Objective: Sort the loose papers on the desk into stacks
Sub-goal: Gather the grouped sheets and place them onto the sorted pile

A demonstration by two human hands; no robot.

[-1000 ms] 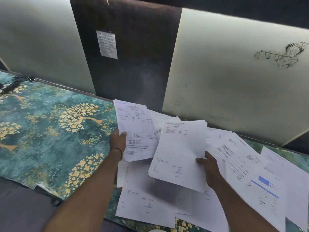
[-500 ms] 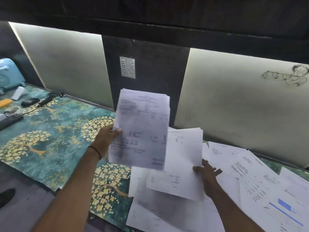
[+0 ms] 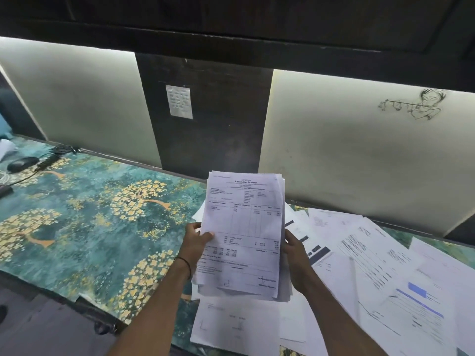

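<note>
I hold the sheaf of papers [image 3: 243, 235] upright between both hands, clear of the desk. My left hand [image 3: 195, 240] pinches its left edge, with the thumb on the printed face and the fingers behind. My right hand [image 3: 294, 253] is curled round the right edge, and its fingertips are hidden behind the sheets. The edges are not flush: several sheets stand proud at the right and the bottom.

Procedure, as I judge it: loosen both grips slightly, lower the bottom edge onto a bare part of the desk, and tap until the sheets align. Then lay the sheaf flat as one stack. Do not squeeze, as thin paper buckles.

Open room lies to the left, on the patterned desk cover [image 3: 90, 227], bare up to the mouse [image 3: 21, 164] and cable [image 3: 46, 160] at the far left. To the right and beneath my hands, loose papers [image 3: 372, 258] overlap one another. Some lie near the desk's front edge [image 3: 84, 303], so avoid sweeping them off. The back panel [image 3: 347, 155] stands close behind.
</note>
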